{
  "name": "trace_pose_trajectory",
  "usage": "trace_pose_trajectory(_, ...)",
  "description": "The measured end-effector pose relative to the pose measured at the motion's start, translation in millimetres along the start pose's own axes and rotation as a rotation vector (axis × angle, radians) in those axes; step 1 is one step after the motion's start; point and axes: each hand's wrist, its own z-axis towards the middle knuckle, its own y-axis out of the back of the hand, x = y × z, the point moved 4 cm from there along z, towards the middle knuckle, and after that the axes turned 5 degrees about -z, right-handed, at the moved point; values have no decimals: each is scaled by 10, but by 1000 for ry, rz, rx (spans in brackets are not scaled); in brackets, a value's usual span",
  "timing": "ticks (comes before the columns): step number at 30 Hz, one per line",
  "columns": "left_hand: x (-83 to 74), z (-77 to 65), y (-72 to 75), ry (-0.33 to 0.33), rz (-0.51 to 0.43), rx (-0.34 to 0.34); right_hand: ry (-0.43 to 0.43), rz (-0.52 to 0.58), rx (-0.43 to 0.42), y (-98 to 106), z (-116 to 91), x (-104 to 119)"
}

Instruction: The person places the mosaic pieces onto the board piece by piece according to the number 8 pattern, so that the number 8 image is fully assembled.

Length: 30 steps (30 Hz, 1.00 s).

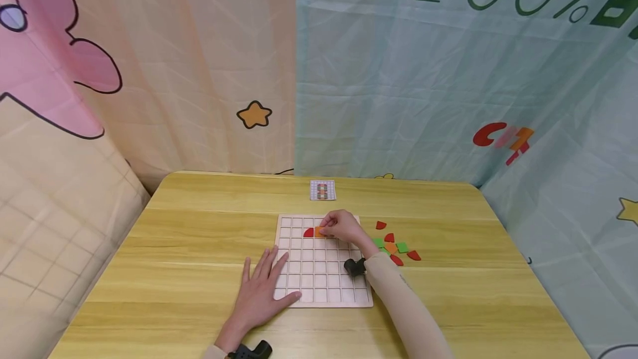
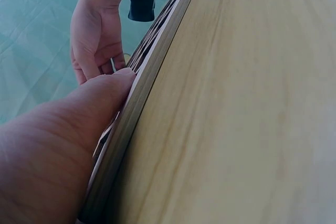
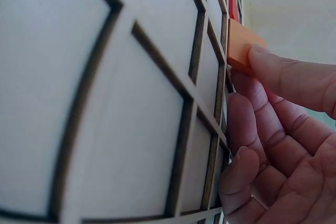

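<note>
A pale wooden grid board (image 1: 319, 281) lies on the table. In its upper part sits a red rounded piece (image 1: 309, 232). Right beside that piece, my right hand (image 1: 341, 226) pinches an orange square tile (image 1: 318, 232) between thumb and finger. The right wrist view shows the orange tile (image 3: 242, 45) at the thumb tip, against the grid, with a sliver of the red piece (image 3: 232, 3) beyond it. My left hand (image 1: 261, 290) rests with spread fingers on the board's left edge. Its thumb (image 2: 118, 80) touches the near edge in the left wrist view.
Right of the board lie several loose pieces: red ones (image 1: 413, 255), green squares (image 1: 402, 247) and an orange square (image 1: 391, 248). A small card with a printed grid pattern (image 1: 322, 190) lies behind the board. Printed curtains (image 1: 399, 98) surround the wooden table (image 1: 189, 270).
</note>
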Motion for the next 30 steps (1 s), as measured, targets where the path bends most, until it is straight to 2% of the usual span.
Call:
trace_pose_trajectory(10, 3, 4, -5, -4, 10, -6, -9, -5, -14, -4, 14, -11)
trace_pose_trajectory(17, 5, 4, -8, 2, 13, 0, -5, -84, -69, 18, -12, 31)
trace_pose_trajectory(23, -21, -2, 17, -5, 2, -12, -25, -122, -76, 13, -29, 51)
trace_pose_trajectory(30, -24, -7, 15, -11, -2, -27, -5, -179, -89, 10, -47, 96)
